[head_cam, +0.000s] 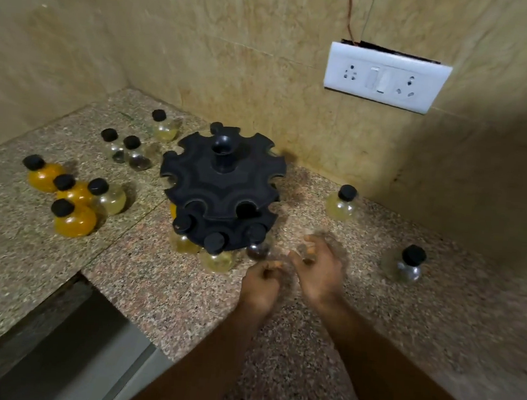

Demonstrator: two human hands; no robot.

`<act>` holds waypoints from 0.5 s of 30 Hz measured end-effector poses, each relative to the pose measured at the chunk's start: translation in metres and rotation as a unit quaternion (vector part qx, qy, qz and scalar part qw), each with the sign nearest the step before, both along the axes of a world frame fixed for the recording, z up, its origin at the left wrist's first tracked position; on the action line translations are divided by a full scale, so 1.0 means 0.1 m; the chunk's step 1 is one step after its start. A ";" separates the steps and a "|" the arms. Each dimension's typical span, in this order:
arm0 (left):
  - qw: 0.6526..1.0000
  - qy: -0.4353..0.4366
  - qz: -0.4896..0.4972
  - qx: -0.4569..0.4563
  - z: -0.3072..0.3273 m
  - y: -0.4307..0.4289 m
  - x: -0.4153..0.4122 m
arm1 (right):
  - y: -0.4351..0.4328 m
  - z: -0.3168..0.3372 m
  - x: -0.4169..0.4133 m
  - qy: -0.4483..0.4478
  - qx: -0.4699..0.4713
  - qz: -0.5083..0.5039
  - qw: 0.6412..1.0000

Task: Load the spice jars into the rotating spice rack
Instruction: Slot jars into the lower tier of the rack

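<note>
The surface (141,288) drops off at a stepped edge front-left; open granite lies right of the rack. The black two-tier spice rack (222,190) stands upright near the back wall, capped jars (216,256) in its lower front slots. Left grip (260,283) and right grip (318,269) are blurred just before it, fingers curled; whether either holds anything I cannot tell

Speckled pinkish-grey granite countertop (185,301) in a tiled corner, black two-tier plastic spice rack (221,180) standing on it, round black-capped glass spice jars (74,219) scattered either side
</note>
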State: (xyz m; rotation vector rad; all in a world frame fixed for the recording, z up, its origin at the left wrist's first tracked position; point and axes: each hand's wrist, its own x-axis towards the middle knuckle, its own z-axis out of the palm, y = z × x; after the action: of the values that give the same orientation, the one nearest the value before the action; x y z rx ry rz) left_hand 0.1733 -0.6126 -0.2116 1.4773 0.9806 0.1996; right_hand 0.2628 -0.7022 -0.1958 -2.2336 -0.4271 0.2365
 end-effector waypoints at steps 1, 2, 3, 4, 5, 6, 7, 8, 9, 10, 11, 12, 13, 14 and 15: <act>0.999 0.009 -0.031 0.034 0.01 -0.06 0.07 | -0.13 -0.03 0.02 -0.008 0.006 -0.029 1.000; 0.994 0.020 -0.068 0.077 -0.01 -0.12 0.14 | -0.25 -0.06 0.04 -0.014 0.012 -0.063 0.998; 0.986 0.033 -0.107 0.120 -0.01 -0.17 0.21 | -0.37 -0.10 0.07 -0.017 0.021 -0.102 0.994; 0.974 0.048 -0.156 0.159 -0.01 -0.25 0.31 | -0.52 -0.14 0.11 -0.016 0.030 -0.148 0.988; 0.958 0.064 -0.202 0.191 0.00 -0.31 0.39 | -0.64 -0.18 0.15 -0.014 0.037 -0.188 0.981; 0.942 0.075 -0.244 0.218 0.01 -0.37 0.49 | -0.75 -0.22 0.20 -0.014 0.038 -0.226 0.973; 0.925 0.076 -0.283 0.242 0.03 -0.43 0.58 | -0.85 -0.24 0.24 -0.015 0.039 -0.259 0.965; 0.905 0.070 -0.323 0.266 0.03 -0.49 0.67 | -0.94 -0.26 0.28 -0.017 0.043 -0.291 0.956; 0.884 0.068 -0.361 0.289 0.05 -0.56 0.76 | -1.02 -0.26 0.32 -0.023 0.051 -0.315 0.947; 0.859 0.071 -0.397 0.316 0.04 -0.62 0.84 | -1.10 -0.26 0.37 -0.031 0.056 -0.330 0.942; 0.832 0.083 -0.430 0.341 0.02 -0.68 0.91 | -1.17 -0.25 0.41 -0.034 0.055 -0.338 0.939; 0.804 0.099 -0.460 0.363 0.00 -0.74 0.97 | -1.23 -0.24 0.46 -0.031 0.054 -0.340 0.938; 0.776 0.113 -0.487 0.384 -0.02 -0.78 1.04 | -1.28 -0.24 0.51 -0.021 0.053 -0.337 0.940; 0.748 0.123 -0.510 0.406 -0.04 -0.83 1.11 | -1.34 -0.24 0.57 -0.012 0.053 -0.334 0.941; 0.723 0.133 -0.530 0.424 -0.06 -0.87 1.17 | -1.38 -0.25 0.63 -0.005 0.052 -0.329 0.943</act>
State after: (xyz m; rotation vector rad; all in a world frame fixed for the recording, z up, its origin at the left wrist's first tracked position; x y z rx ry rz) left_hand 0.2903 -0.6996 -0.2172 2.7557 0.0397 -0.4941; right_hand 0.3255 -0.8404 -0.2208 -2.1414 0.3072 -0.1508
